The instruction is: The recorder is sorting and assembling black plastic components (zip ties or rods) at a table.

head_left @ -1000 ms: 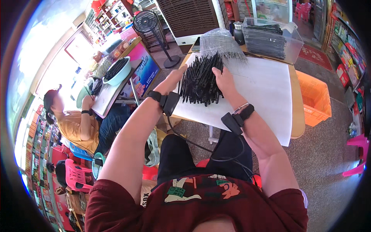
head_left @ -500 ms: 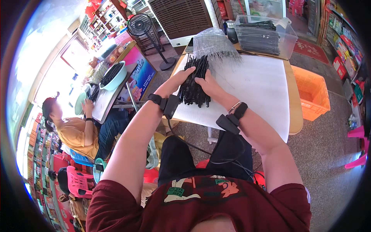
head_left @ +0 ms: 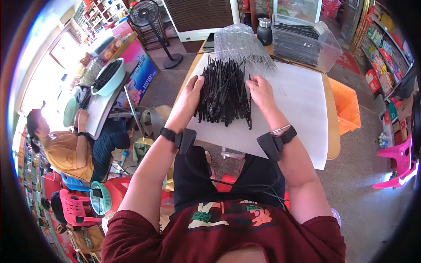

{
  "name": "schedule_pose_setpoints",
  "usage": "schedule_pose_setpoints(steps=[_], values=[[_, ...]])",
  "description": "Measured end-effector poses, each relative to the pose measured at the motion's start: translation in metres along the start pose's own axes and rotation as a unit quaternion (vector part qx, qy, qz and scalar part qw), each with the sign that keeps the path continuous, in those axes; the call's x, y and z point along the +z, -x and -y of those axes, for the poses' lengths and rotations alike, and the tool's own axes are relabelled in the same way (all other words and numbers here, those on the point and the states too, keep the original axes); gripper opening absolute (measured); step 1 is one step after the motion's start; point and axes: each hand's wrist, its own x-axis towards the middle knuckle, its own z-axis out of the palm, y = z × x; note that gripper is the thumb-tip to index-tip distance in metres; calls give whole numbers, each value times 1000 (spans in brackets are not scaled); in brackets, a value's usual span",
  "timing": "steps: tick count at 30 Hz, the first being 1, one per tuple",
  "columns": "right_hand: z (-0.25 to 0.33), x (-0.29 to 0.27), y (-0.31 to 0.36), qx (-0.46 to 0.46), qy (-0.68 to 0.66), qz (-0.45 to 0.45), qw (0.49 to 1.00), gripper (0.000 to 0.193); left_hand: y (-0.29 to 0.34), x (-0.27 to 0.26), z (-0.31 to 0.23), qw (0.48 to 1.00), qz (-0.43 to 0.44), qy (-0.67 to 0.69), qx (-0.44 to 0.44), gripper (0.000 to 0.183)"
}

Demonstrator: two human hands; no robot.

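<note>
Head view: my left hand (head_left: 190, 94) is open, left of the black sticks (head_left: 222, 94); whether my right hand (head_left: 262, 93), right of them, grips, I can't tell. Uneven pressure could splay them.

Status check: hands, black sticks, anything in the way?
Left hand at left edge of black sticks, right hand at right. Sticks bunched on white sheet. Translucent bundle close beyond.
</note>
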Motion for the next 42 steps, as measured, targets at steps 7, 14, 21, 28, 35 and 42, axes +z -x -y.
schedule_pose_setpoints(steps=[7,14,21,28,35,42], values=[[5,-14,-7,14,160,-27,987,31,14,-10,-17,996,-50,79,-4,49],[10,-26,-8,-2,116,14,993,38,12,-2,-11,995,-91,-8,26,41],[23,-14,8,-45,85,169,981,39,9,-3,-12,996,-75,-35,21,40],[29,-20,11,-10,71,101,992,42,22,-8,-25,994,-90,-57,28,39],[5,-24,-11,-34,96,29,994,37,14,-4,-12,990,-123,-55,38,38],[16,-47,-6,7,221,169,960,30,-4,-3,12,987,-154,-27,45,36]])
